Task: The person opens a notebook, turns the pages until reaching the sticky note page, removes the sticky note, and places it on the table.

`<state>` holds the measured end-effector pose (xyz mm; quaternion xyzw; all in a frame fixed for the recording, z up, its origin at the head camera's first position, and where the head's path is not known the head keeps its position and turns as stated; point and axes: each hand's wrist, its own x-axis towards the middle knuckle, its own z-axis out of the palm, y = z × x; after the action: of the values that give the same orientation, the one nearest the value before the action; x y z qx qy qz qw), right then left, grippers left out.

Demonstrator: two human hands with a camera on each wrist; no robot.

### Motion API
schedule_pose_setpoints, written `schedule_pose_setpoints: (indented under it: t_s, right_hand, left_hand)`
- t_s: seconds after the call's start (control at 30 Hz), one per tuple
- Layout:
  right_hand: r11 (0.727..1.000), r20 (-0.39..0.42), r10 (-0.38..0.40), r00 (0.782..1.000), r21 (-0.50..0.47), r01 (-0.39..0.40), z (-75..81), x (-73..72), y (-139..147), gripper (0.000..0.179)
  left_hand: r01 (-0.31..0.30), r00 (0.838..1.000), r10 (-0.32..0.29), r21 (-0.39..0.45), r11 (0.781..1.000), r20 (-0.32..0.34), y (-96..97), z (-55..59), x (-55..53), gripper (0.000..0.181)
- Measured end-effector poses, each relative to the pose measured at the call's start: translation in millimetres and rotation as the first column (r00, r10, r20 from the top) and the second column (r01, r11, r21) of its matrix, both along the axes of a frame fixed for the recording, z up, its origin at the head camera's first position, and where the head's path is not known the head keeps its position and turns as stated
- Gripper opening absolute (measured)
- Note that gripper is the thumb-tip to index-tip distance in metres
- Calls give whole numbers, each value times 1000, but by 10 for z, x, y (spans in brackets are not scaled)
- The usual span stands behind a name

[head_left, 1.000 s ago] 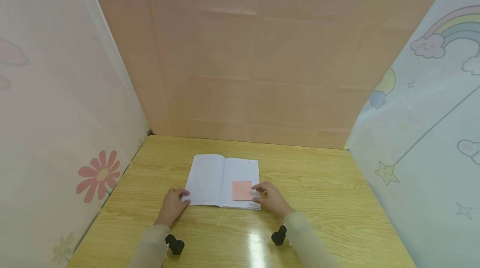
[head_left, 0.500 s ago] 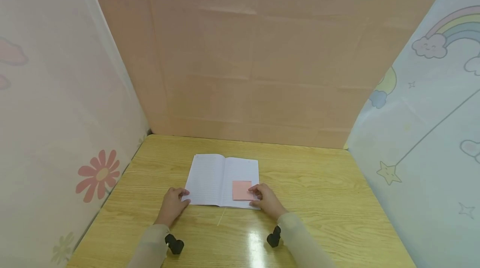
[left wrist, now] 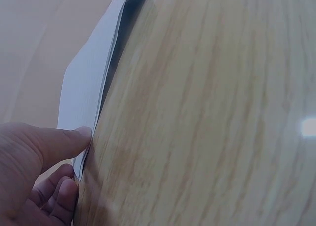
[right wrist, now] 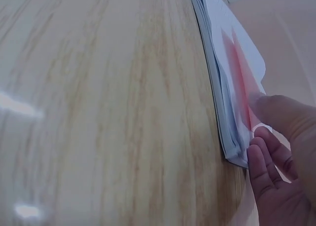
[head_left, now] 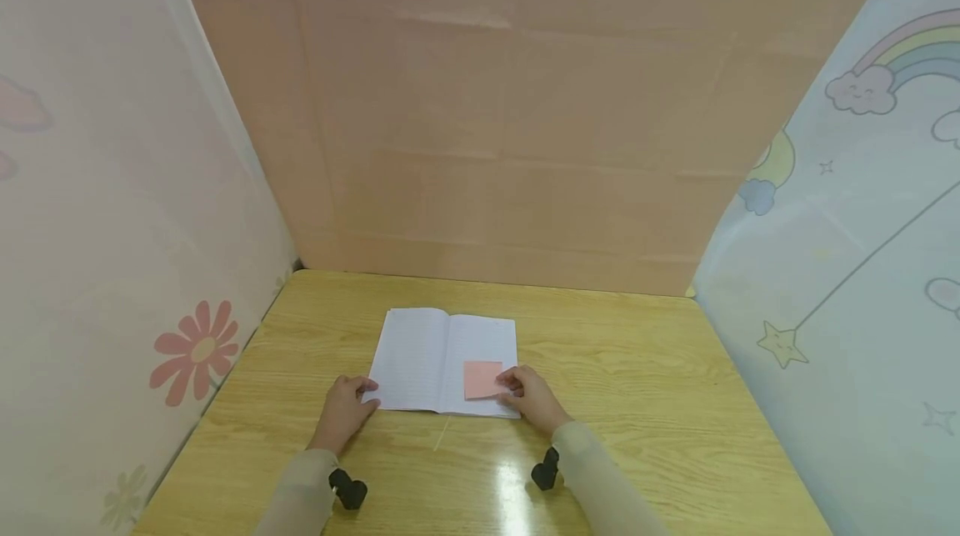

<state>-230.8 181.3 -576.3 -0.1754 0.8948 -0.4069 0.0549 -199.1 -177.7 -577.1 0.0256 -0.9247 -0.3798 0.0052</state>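
An open lined notebook (head_left: 411,359) lies on the wooden table, with a square pink sticky note (head_left: 480,380) on its right page. My right hand (head_left: 534,399) pinches the note's right edge between thumb and fingers. The right wrist view shows that sticky note (right wrist: 241,75) raised off the page on the pinched side. At the notebook's lower left corner, my left hand (head_left: 343,413) holds the edge. In the left wrist view the thumb of the left hand (left wrist: 29,166) lies on the page, its fingers curled at the edge.
A thin ribbon (head_left: 442,433) trails from the notebook's spine onto the table (head_left: 622,369). A plain tan sheet (head_left: 495,144) rises behind the table. Patterned white sheets stand on the left and right sides.
My right hand has moved left and its fingers have closed on the sticky note, whose near right part is now slightly lifted. The left hand has stayed at the notebook's corner.
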Motion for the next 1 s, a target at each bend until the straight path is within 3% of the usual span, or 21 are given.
schedule_pose_setpoints:
  t_s: [0.27, 1.0]
  right_hand:
    - [1000, -10, -1, 1000, 7, 1, 28, 15, -4, 9]
    - [998, 21, -57, 998, -13, 58, 52, 33, -23, 9]
  left_hand:
    - [9, 1000, -9, 4, 1000, -8, 0, 22, 28, 19]
    - [6, 1000, -6, 17, 1000, -28, -9, -15, 26, 19]
